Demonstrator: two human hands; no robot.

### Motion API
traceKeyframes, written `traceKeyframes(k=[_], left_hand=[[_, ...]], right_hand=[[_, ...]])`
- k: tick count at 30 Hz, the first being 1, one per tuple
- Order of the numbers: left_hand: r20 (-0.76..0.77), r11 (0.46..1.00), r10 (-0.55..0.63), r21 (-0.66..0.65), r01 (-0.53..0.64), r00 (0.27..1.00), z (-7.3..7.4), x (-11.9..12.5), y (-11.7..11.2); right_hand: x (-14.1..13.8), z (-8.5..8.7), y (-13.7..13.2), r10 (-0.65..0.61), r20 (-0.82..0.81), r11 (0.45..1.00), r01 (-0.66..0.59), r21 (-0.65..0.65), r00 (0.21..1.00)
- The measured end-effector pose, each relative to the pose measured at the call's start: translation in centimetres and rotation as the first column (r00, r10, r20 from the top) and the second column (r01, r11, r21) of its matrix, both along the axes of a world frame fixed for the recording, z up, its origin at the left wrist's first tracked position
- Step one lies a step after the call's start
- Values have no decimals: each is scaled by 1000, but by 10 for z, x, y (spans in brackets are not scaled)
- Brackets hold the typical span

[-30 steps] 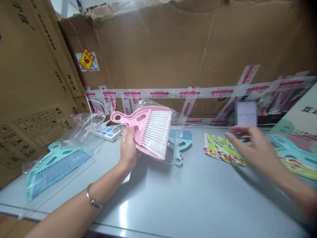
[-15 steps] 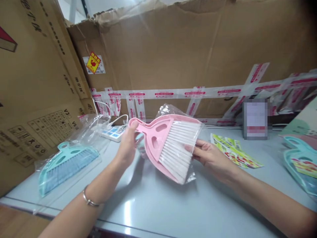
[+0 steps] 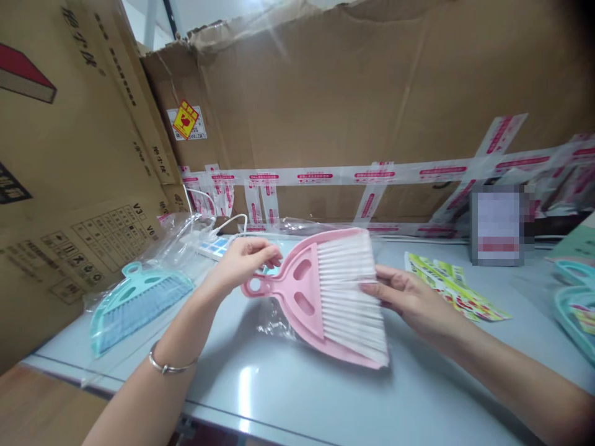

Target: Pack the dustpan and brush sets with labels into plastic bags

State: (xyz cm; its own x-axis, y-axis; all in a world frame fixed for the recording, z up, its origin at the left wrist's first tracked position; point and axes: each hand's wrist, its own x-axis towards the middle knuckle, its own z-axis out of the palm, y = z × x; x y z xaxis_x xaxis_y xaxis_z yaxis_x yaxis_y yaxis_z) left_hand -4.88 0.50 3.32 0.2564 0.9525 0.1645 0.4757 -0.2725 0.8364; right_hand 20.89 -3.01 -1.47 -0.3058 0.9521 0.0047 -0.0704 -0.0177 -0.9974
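Note:
A pink dustpan with a white-bristled brush nested in it (image 3: 325,297) is held just above the grey table (image 3: 325,396). My left hand (image 3: 244,260) pinches its handle near the ring end. My right hand (image 3: 409,300) grips the right side of the bristles, fingers under and beside them. A crumpled clear plastic bag (image 3: 274,319) lies beneath the set, partly hidden by it. A silver bracelet is on my left wrist.
A teal dustpan set in a clear bag (image 3: 137,303) lies at the left. A white power strip (image 3: 216,246) sits behind my left hand. Printed paper cards (image 3: 446,288) lie to the right, another teal dustpan (image 3: 574,310) at the far right. Taped cardboard walls (image 3: 348,111) surround the table.
My right hand came in from the right and took hold of the brush side. The pink set has tilted flatter and lower, and the clear bag now lies under it rather than around it.

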Motion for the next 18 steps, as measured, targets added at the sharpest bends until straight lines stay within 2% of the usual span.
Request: traceKeyframes(k=[2, 3, 4, 5, 6, 7, 9, 11, 12, 13, 14, 15, 16, 17, 18], left_hand=[[-1, 971, 221, 92, -220, 975, 6, -21, 9], [-5, 911, 387, 158, -382, 922, 10, -39, 13], [10, 779, 597, 232, -583, 802, 13, -60, 16], [42, 580, 789, 278, -766, 613, 15, -84, 17], [60, 477, 857, 280, -833, 511, 16, -108, 18], [69, 400, 900, 258, -879, 430, 16, -131, 17], [53, 321, 940, 198, -926, 337, 12, -165, 13], [78, 276, 951, 230, -933, 300, 8, -172, 11], [135, 258, 940, 321, -911, 314, 7, -164, 12], [213, 249, 904, 441, -862, 370, 6, -149, 13], [282, 249, 834, 575, -780, 474, 5, -129, 16], [319, 285, 727, 666, -689, 609, 3, -105, 18], [305, 446, 567, 668, -596, 765, 1, -78, 19], [243, 683, 369, 583, -439, 897, -2, -52, 19], [197, 886, 128, 418, -202, 972, -6, -28, 19]], right_hand=[[5, 1, 2, -94, -49, 996, 94, -6, 994], [9, 2, 3, -149, -79, 989, 148, -18, 986], [12, 4, 5, -206, -110, 979, 203, -35, 972], [15, 5, 6, -257, -135, 966, 251, -55, 957], [17, 7, 8, -293, -153, 956, 284, -78, 944], [19, 8, 9, -313, -167, 948, 299, -104, 935], [21, 8, 12, -327, -190, 941, 302, -151, 926], [20, 7, 14, -334, -213, 936, 296, -192, 918], [19, 7, 14, -345, -225, 930, 300, -211, 911], [18, 6, 14, -354, -239, 926, 302, -228, 904], [16, 5, 14, -358, -256, 923, 299, -242, 898], [15, 5, 14, -355, -276, 924, 289, -251, 893], [14, 4, 13, -343, -293, 928, 274, -253, 892], [13, 3, 12, -322, -303, 935, 251, -249, 897], [12, 2, 11, -287, -302, 946, 220, -237, 909]])
